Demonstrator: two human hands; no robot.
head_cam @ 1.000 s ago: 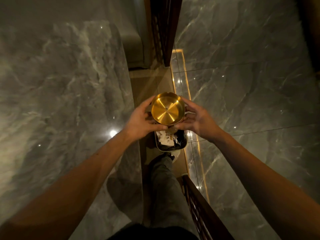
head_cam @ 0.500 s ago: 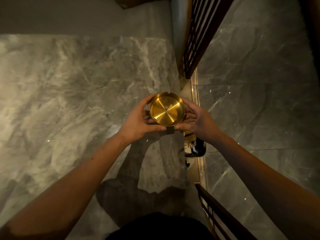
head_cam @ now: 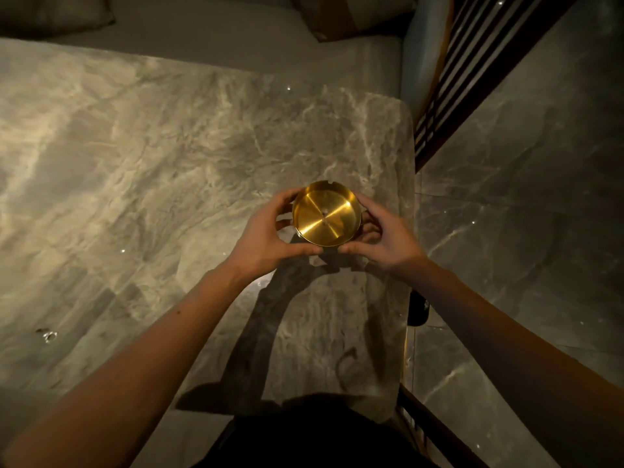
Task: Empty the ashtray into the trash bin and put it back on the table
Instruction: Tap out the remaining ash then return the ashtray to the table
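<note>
A round gold metal ashtray (head_cam: 326, 214) with a notched rim is held upright above the grey marble table (head_cam: 169, 197), near its right edge. Its bowl looks bare and shiny. My left hand (head_cam: 266, 238) grips its left side and my right hand (head_cam: 385, 236) grips its right side, thumbs along the near rim. The shadow of both arms falls on the tabletop below. Only a dark sliver of the trash bin (head_cam: 418, 309) shows past the table's right edge, behind my right forearm.
A grey sofa seat (head_cam: 236, 38) with a cushion (head_cam: 341, 15) runs along the table's far side. A dark slatted wooden screen (head_cam: 472, 69) stands at the upper right, another dark wooden frame (head_cam: 435, 430) at the lower right. Polished marble floor (head_cam: 523, 231) lies to the right.
The view has swung left, from over the trash bin to over the table. Both hands kept hold of the ashtray, which now hangs above the tabletop; the bin has slid nearly out of sight.
</note>
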